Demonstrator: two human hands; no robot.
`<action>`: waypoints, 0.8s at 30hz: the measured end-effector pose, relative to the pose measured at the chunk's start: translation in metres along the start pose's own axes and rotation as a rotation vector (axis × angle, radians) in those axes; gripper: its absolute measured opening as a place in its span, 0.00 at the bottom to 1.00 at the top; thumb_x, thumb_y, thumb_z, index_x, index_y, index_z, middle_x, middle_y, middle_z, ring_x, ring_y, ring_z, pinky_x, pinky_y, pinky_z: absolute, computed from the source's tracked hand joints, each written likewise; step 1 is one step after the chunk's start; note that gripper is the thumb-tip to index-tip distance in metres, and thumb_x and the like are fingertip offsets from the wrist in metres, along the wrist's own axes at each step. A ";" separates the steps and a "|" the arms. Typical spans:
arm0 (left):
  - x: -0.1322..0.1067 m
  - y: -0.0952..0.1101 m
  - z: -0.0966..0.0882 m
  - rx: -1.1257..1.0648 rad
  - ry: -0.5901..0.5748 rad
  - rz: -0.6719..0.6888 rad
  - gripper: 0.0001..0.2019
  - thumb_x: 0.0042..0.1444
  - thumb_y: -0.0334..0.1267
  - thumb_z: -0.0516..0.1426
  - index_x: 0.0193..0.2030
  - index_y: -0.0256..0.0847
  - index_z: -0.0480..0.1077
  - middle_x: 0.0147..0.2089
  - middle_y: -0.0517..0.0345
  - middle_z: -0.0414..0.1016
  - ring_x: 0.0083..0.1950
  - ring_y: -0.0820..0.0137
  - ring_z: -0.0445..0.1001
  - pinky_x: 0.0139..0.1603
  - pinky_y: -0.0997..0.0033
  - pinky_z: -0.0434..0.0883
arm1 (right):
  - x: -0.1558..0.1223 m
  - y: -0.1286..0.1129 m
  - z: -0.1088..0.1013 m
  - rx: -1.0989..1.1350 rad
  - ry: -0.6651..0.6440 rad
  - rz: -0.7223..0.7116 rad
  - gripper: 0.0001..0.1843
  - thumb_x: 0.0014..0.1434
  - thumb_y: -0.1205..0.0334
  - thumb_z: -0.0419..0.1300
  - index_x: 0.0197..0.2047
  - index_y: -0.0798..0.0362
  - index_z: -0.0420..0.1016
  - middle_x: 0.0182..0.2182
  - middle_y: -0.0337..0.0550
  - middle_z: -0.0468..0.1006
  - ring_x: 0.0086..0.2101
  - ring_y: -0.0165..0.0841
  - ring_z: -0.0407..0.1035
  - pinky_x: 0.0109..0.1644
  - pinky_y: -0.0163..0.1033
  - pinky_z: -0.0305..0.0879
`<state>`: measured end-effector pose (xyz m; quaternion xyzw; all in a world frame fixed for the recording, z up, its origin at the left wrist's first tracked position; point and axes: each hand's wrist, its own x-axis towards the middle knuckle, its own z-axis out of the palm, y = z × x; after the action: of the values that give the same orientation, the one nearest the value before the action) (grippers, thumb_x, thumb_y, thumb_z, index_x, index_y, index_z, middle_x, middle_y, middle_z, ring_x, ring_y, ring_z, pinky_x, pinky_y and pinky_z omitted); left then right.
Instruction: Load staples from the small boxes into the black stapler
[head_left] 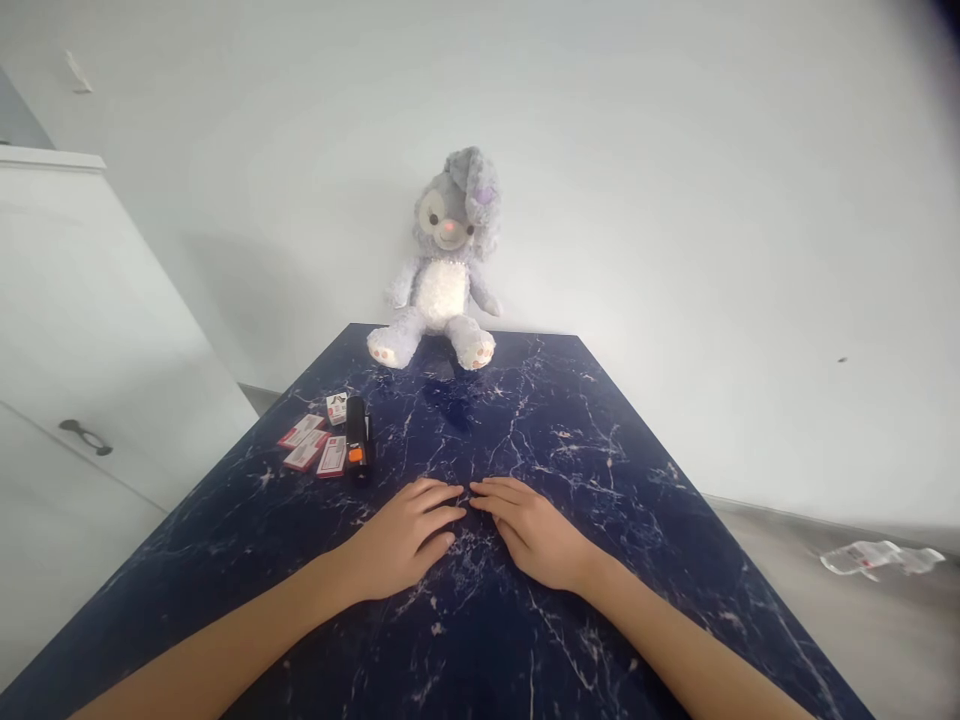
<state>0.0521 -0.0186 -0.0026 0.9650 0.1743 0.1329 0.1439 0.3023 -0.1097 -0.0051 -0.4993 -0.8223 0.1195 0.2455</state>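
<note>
Both hands rest on a dark blue marbled table point(600, 420), fingertips facing each other with a small gap between them. My left hand point(409, 535) lies flat with its fingers apart and holds nothing. My right hand point(529, 530) lies the same way, also holding nothing. Just beyond my left hand is a black object with an orange button point(358, 440), perhaps a price labeller or similar device. Beside it lie several flat red-and-white packets point(331, 457) and a small white box with a picture point(337, 408).
A grey-lilac plush rabbit point(442, 280) sits at the table's far edge against the white wall point(675, 200). To the left stands a white cabinet point(90, 330) with a dark handle point(86, 437). Clear plastic packaging point(877, 558) lies on the floor at the right.
</note>
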 end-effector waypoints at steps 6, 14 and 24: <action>0.000 0.004 -0.003 -0.016 0.018 0.000 0.19 0.70 0.37 0.52 0.66 0.49 0.69 0.70 0.54 0.67 0.69 0.55 0.64 0.68 0.45 0.68 | -0.001 0.001 0.001 -0.018 -0.016 0.021 0.27 0.68 0.73 0.48 0.65 0.50 0.71 0.65 0.43 0.70 0.65 0.40 0.62 0.71 0.53 0.61; -0.002 0.000 0.000 -0.012 0.038 0.013 0.20 0.70 0.37 0.52 0.66 0.50 0.69 0.69 0.54 0.68 0.69 0.55 0.65 0.68 0.44 0.67 | 0.000 -0.003 -0.002 -0.014 -0.009 0.020 0.27 0.67 0.74 0.48 0.65 0.50 0.71 0.65 0.44 0.71 0.65 0.40 0.63 0.71 0.53 0.62; -0.005 -0.033 -0.045 0.183 0.638 -0.006 0.12 0.66 0.34 0.55 0.50 0.50 0.77 0.52 0.57 0.81 0.54 0.60 0.77 0.60 0.51 0.72 | 0.001 -0.004 -0.003 -0.009 -0.029 0.041 0.25 0.69 0.71 0.49 0.65 0.48 0.72 0.65 0.42 0.70 0.66 0.41 0.62 0.71 0.55 0.61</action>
<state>0.0237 0.0193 0.0276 0.8832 0.2248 0.4116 -0.0048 0.3008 -0.1111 -0.0002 -0.5154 -0.8158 0.1283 0.2287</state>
